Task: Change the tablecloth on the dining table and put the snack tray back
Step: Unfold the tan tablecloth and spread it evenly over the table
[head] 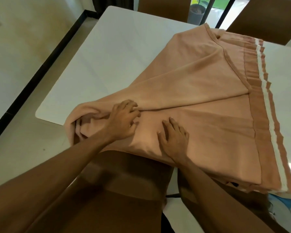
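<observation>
Our left hand (124,119) pinches a fold of the peach tablecloth (208,91), right hand (174,137) pressed flat on it. It's half-folded, overhanging the near edge of the glossy surface (107,52), so one careless tug probably slides it off.

Peach tablecloth (200,98), folded, on white table (107,56)

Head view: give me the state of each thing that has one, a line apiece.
tablecloth: folded in layers, bunched at its left end, lying on the table.
table: white top partly bare, tablecloth across the rest.
left hand: fingers curled, gripping a fold of the tablecloth.
right hand: flat, fingers spread, pressing on the tablecloth.
near chair: tucked in at the table's near edge.
</observation>
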Demonstrator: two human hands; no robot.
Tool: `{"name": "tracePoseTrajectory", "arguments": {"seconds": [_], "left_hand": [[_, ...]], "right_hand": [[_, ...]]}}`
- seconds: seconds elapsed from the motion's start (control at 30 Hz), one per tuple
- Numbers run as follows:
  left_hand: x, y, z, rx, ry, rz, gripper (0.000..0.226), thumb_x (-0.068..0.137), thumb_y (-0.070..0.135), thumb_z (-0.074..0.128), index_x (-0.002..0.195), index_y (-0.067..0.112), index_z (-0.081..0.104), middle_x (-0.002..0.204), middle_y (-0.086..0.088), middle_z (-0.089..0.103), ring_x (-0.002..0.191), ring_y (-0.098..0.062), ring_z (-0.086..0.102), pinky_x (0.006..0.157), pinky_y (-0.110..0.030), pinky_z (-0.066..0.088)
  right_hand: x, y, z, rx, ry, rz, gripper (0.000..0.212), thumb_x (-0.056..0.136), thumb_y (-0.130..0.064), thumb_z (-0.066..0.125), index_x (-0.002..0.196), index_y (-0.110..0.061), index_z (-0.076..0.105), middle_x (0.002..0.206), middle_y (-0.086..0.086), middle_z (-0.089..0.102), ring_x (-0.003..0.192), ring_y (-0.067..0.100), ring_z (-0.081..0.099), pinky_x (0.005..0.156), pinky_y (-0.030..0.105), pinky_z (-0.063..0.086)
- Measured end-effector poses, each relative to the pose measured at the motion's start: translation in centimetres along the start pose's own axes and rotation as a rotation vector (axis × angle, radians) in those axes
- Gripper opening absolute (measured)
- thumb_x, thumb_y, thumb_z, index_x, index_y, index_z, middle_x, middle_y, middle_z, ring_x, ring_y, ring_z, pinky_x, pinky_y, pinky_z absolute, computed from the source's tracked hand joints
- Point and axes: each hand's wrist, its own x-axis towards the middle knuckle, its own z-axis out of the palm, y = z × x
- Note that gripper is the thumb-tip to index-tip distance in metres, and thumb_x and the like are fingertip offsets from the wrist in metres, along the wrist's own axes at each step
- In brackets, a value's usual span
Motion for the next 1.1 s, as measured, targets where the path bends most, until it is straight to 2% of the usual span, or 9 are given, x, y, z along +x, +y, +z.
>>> {"name": "tracePoseTrajectory", "arguments": {"seconds": [0.13, 0.23, 0.43, 0.6, 0.7, 0.8, 0.93, 1.03, 1.1], "left_hand": [[5.0, 5.8, 3.8, 0.017, -0.016, 0.002, 0.020, 0.087, 0.031, 0.066, 0.105, 0.026, 0.072, 0.143, -0.010, 0.051, 0.139, -0.030, 0.038, 0.099, -0.045, 0.033], [8.7, 8.7, 6.1, 0.025, -0.018, 0.051, 0.026, 0.091, 0.031, 0.050, 0.106, 0.026, 0.071, 0.147, -0.013, 0.049, 0.141, -0.033, 0.037, 0.099, -0.044, 0.031], [19.3, 15.4, 9.9, 0.011, 0.020, 0.104, 0.023, 0.096, 0.031, 0.049, 0.114, 0.027, 0.062, 0.146, -0.010, 0.049, 0.140, -0.032, 0.037, 0.101, -0.046, 0.032], [27.1, 19.8, 11.6, -0.009, -0.016, 0.097, 0.051, 0.079, 0.036, 0.053, 0.129, 0.028, 0.054, 0.130, 0.000, 0.053, 0.122, -0.026, 0.046, 0.093, -0.045, 0.035], [31.1, 22.9, 13.1, 0.051, -0.044, 0.078, 0.042, 0.088, 0.052, 0.048, 0.121, 0.027, 0.055, 0.118, 0.001, 0.056, 0.108, -0.026, 0.051, 0.082, -0.042, 0.039], [34.5, 25.2, 13.8, 0.058, -0.043, 0.077, 0.024, 0.091, 0.032, 0.048, 0.110, 0.020, 0.057, 0.114, -0.005, 0.058, 0.101, -0.031, 0.052, 0.075, -0.041, 0.042], [37.2, 23.8, 13.5, -0.211, 0.023, -0.039, 0.006, 0.090, 0.020, 0.048, 0.095, 0.017, 0.048, 0.089, -0.005, 0.064, 0.077, -0.031, 0.059, 0.062, -0.038, 0.044], [38.5, 20.1, 11.4, -0.479, 0.103, -0.271, 0.026, 0.087, 0.023, 0.051, 0.110, 0.013, 0.058, 0.103, -0.010, 0.066, 0.092, -0.032, 0.062, 0.075, -0.036, 0.045], [39.2, 17.3, 9.3, -0.534, 0.180, -0.428, 0.023, 0.090, 0.017, 0.049, 0.108, 0.008, 0.061, 0.106, -0.014, 0.067, 0.097, -0.035, 0.061, 0.072, -0.032, 0.037]], "right_hand": [[3.2, 5.1, -3.2, 0.120, 0.182, 0.082, 0.039, 0.095, -0.036, 0.058, 0.132, -0.025, 0.058, 0.133, 0.000, 0.056, 0.116, 0.021, 0.050, 0.096, 0.040, 0.042], [6.7, 9.6, -4.9, 0.080, 0.270, 0.165, 0.036, 0.091, -0.030, 0.057, 0.126, -0.025, 0.061, 0.127, 0.000, 0.058, 0.112, 0.027, 0.051, 0.092, 0.044, 0.042], [15.1, 19.7, -7.9, -0.051, 0.228, 0.278, 0.051, 0.096, -0.048, 0.047, 0.143, -0.027, 0.044, 0.147, 0.008, 0.046, 0.133, 0.033, 0.043, 0.108, 0.053, 0.033], [17.5, 23.7, -7.9, -0.073, 0.266, 0.322, 0.060, 0.103, -0.052, 0.033, 0.157, -0.027, 0.029, 0.164, 0.017, 0.027, 0.151, 0.034, 0.023, 0.122, 0.053, 0.020], [17.5, 24.3, -7.8, 0.015, 0.354, 0.312, 0.056, 0.107, -0.044, 0.030, 0.160, -0.028, 0.021, 0.168, 0.013, 0.015, 0.154, 0.033, 0.014, 0.122, 0.050, 0.021], [17.5, 24.4, -7.7, 0.037, 0.400, 0.325, 0.055, 0.110, -0.040, 0.026, 0.159, -0.019, 0.020, 0.167, 0.014, 0.019, 0.154, 0.032, 0.017, 0.121, 0.052, 0.025], [17.6, 24.2, -7.6, 0.017, 0.333, 0.354, 0.062, 0.108, -0.053, 0.021, 0.161, -0.024, 0.011, 0.168, 0.013, 0.017, 0.154, 0.030, 0.018, 0.124, 0.050, 0.020], [17.7, 24.3, -7.7, -0.075, 0.259, 0.346, 0.064, 0.105, -0.058, 0.020, 0.159, -0.025, 0.022, 0.165, 0.015, 0.026, 0.151, 0.032, 0.023, 0.124, 0.051, 0.018], [17.6, 24.5, -7.6, -0.129, 0.217, 0.347, 0.065, 0.103, -0.059, 0.023, 0.157, -0.024, 0.031, 0.165, 0.015, 0.025, 0.151, 0.034, 0.022, 0.124, 0.051, 0.016]]}}
